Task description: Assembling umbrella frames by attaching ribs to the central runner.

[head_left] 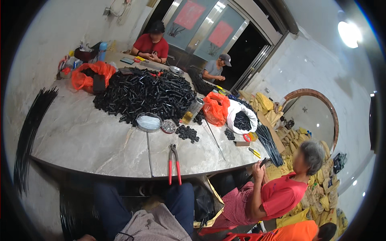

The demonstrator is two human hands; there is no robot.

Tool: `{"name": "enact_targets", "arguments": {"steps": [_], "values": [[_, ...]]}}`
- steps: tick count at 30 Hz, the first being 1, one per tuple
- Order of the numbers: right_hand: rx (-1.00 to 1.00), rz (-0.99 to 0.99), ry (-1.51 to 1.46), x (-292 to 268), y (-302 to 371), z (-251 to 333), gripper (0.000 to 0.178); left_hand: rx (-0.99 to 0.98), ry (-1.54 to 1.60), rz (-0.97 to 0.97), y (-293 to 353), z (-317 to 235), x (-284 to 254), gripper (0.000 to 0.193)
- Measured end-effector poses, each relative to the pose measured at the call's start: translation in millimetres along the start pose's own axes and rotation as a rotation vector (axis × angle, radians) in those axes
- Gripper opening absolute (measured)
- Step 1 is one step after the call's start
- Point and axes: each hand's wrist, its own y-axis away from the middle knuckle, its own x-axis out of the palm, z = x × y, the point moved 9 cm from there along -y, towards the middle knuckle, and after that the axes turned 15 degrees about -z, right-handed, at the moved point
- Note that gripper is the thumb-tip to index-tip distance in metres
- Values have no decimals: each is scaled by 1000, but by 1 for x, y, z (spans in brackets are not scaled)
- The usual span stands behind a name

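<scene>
Only a small piece of my left hand [86,238] shows at the lower edge, beside my lap; its fingers are hidden. My right hand is out of view. Red-handled cutting pliers [174,164] lie at the table's near edge, in front of my knees. To their left, a thin metal rod [149,154] lies on the tabletop. Beyond sit a round metal dish [148,122] of pale thin strips, a small round tin [168,127] of tiny metal pieces, and several small black rings [187,133]. A big heap of black tubular parts [144,94] covers the middle.
Long black rods [34,136] hang over the left edge. A clear jar [193,110], an orange bag [216,108] and a white sack [241,117] stand right of the heap. A person in pink [277,193] sits close on my right; others work opposite. Yellow sacks [321,188] line the wall.
</scene>
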Motion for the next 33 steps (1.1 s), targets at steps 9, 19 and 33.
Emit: {"name": "enact_targets", "arguments": {"steps": [9,19,33], "values": [[-12,-67,452,67,26,24,28,176,-111,-173,-14,-91,-30,19],[-752,833,413,356,70,206,18,921,-934,-1090,149,-344,-32,17],[-1436,1672,-542,403,339,206,32,1033,-1308,-186,54,-416,108,26]]}}
